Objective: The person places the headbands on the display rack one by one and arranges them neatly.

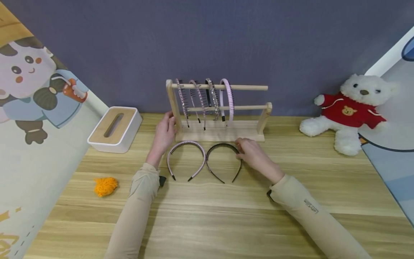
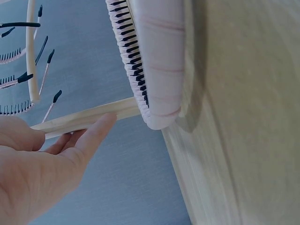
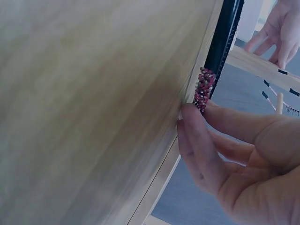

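Observation:
A wooden headband rack (image 1: 220,135) stands against the wall, and my left hand (image 1: 164,131) holds its left upright. The left wrist view shows the thumb on one side of the post (image 2: 84,118) and fingers on the other. Before the rack, a pink headband (image 1: 186,142) and a dark toothed headband (image 1: 223,145) lie side by side on the table. My right hand (image 1: 253,153) pinches the dark one at its right side; red and dark beads (image 3: 204,89) on it show by the fingertips. Several headbands hang from the rack, including a pink one (image 1: 230,100) and a glittery one (image 1: 213,97).
A white tissue box (image 1: 124,146) with a wooden lid stands at the left rear. Nearer on the left lies a bundle of orange yarn (image 1: 105,186). A white teddy bear (image 1: 347,142) in a red top sits at the right. A dark wall panel (image 1: 207,39) rises behind the rack.

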Demonstrator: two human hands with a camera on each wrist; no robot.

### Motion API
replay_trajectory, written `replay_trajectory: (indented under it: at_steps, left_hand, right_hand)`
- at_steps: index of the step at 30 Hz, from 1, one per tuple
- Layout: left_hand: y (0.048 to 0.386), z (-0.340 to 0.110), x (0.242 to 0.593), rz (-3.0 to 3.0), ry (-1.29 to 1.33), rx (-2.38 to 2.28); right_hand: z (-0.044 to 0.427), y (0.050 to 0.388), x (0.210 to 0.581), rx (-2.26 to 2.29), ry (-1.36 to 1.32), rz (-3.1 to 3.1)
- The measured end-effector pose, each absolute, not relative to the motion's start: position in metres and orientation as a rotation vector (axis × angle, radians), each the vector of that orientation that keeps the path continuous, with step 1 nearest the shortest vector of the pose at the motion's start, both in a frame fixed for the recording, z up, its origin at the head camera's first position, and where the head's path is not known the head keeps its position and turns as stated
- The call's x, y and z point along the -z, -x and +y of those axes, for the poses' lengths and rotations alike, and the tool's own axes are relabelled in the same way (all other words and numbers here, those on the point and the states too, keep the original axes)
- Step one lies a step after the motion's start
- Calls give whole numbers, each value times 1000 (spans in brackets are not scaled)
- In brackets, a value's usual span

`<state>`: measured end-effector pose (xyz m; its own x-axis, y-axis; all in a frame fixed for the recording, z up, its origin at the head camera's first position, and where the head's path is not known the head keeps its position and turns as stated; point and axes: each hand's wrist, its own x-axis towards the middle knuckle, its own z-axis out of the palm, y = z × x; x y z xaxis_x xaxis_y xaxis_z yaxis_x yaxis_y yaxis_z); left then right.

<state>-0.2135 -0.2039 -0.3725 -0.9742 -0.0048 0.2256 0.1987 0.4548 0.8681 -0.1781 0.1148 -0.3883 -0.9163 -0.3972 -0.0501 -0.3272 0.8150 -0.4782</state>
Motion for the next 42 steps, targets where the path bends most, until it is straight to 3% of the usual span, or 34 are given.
replay_trajectory:
  at_steps: [42]
  left_hand:
    - [213,-205,373,-2500,173,1576]
  right_hand:
    - [146,164,348,995,458,2816]
